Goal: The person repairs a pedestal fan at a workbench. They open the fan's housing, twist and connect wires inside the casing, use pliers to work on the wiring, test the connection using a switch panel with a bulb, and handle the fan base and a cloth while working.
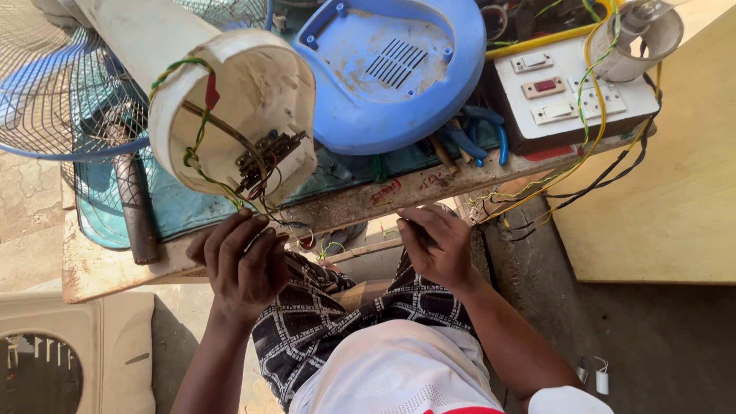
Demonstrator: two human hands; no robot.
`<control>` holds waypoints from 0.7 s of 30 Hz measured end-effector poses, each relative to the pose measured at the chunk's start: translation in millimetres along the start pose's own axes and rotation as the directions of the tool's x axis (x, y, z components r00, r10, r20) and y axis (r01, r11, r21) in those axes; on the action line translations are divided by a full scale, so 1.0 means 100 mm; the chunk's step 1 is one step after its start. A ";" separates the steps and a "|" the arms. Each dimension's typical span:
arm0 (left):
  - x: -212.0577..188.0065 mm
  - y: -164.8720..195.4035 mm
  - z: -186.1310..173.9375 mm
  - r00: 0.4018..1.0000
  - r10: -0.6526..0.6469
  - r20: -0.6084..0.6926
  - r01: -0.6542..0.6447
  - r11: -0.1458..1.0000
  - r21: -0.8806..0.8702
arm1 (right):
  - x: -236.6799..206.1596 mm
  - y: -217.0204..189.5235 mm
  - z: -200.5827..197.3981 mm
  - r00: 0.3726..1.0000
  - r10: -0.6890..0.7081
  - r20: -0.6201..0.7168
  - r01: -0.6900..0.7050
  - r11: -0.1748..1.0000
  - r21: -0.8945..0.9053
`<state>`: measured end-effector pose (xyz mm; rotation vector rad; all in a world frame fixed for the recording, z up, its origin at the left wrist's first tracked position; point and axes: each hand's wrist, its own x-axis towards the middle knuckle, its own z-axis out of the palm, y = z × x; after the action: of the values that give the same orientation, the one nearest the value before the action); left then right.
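1. Two hands work below the open end of a white fan housing (pixel 230 115), which lies tilted on the workbench (pixel 100 264) at about 10 o'clock from the hands.
2. Thin wires (pixel 201 130), green, yellow and red, come out of the housing near a dark switch block (pixel 268 157) and hang down toward the hands.
3. The left hand (pixel 241 264) is curled, fingers bent around the hanging wires just under the bench edge. It seems to pinch them, but the wire ends are hidden behind the fingers, so I cannot tell for sure.
4. The right hand (pixel 437 245) is at 3 o'clock from the left one, fingers closed together on something thin and dark, maybe a wire end or small tool; it is too small to name.
5. To do this step well, I judge it best to keep the wires slack, to hold each near its bare end, and not to pull against the switch block, because the solder points look fragile.
6. Materials: the housing is smooth, dirty plastic and round like a cup; the blue plastic cover (pixel 391 69) at 12 o'clock is glossy with vent slots.
7. The wire fan guard (pixel 54 84) is a thin metal grid; the bench is rough, worn wood.
8. A switch and socket box (pixel 571 88) sits at 2 o'clock, hard plastic, with loose yellow and black wires around it.
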<state>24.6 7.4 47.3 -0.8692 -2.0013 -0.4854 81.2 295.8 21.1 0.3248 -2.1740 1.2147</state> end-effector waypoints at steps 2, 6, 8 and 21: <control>0.01 0.12 0.03 0.999 0.032 -0.019 -0.032 0.999 0.004 | 0.11 0.16 -0.27 0.993 -0.036 -0.108 0.027 0.996 -0.090; 0.15 0.49 0.24 0.992 0.119 0.036 -0.114 0.987 -0.117 | 0.50 0.48 -0.94 0.963 0.083 -0.256 -0.131 0.976 -0.176; 0.30 0.67 0.44 0.988 0.131 0.079 -0.117 0.980 -0.161 | 0.82 0.64 -1.23 0.968 0.049 -0.247 -0.122 0.948 -0.293; 1.53 0.66 1.53 0.862 -0.190 0.470 0.258 0.962 -0.085 | 2.73 1.59 -1.32 0.751 0.311 0.582 0.287 0.640 -0.713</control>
<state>-71.4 207.2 94.0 -0.9040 -2.5494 -0.6064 -156.5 515.4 134.0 0.3959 -3.0824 -0.0210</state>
